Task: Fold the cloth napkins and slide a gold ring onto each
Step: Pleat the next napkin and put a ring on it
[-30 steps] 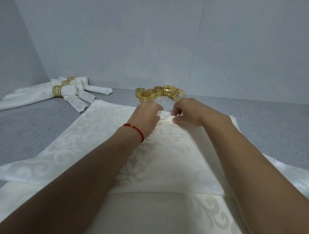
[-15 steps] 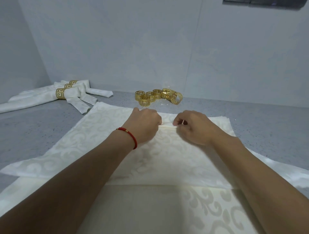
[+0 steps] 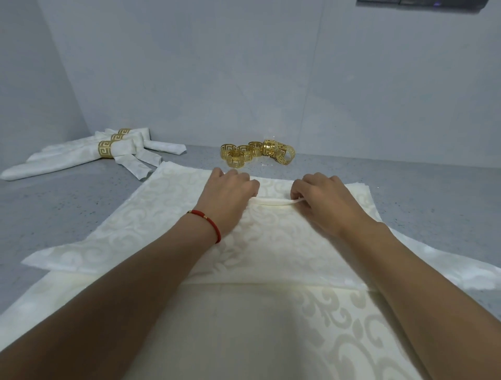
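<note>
The cream damask napkin point(image 3: 271, 238) lies spread on the grey speckled countertop point(image 3: 54, 206), a pale scroll and leaf pattern woven into it, its far edge doubled over into a narrow rolled fold point(image 3: 273, 202) that runs between the two hands. The left hand point(image 3: 230, 195) rests on the cloth with fingers curled down over the left end of that fold, a red cord bracelet point(image 3: 208, 222) with small gold beads on its wrist; the right hand point(image 3: 322, 198) pinches the right end of the fold between thumb and fingers. More cream cloth of the same pattern point(image 3: 339, 339) lies under the napkin and reaches toward the near edge of the view, with a corner sticking out at the left. Just beyond the hands, near the wall, a cluster of loose gold rings point(image 3: 257, 153) with a cut-out Greek key pattern sits on the counter, some upright and one tipped on its side. At far left, in the corner, lie finished napkins point(image 3: 67, 157), each rolled and banded with a gold ring, stacked side by side. No writing can be read anywhere. The walls point(image 3: 244, 67) are plain pale grey panels with faint seams, and a dark fixture point(image 3: 423, 2) shows at the top right edge.
</note>
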`<act>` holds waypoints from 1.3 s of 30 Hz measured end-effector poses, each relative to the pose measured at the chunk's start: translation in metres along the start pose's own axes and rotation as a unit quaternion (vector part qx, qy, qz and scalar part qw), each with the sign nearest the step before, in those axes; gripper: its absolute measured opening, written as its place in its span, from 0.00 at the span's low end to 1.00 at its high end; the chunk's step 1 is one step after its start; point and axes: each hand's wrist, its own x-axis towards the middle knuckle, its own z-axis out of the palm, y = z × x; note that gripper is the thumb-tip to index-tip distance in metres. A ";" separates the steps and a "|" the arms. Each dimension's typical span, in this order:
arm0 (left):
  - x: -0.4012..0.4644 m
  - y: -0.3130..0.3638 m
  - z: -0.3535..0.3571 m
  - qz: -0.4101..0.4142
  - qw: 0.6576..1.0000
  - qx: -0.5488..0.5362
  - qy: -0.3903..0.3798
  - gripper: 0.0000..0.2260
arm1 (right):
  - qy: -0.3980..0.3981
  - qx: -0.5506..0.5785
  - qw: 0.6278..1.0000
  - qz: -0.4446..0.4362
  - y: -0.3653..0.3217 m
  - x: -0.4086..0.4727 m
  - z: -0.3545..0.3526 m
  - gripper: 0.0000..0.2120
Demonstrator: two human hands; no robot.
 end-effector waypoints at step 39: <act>-0.039 -0.011 -0.028 -0.093 0.986 -0.119 -0.067 0.04 | -0.017 0.042 0.998 0.044 -0.007 -0.041 -0.036 0.07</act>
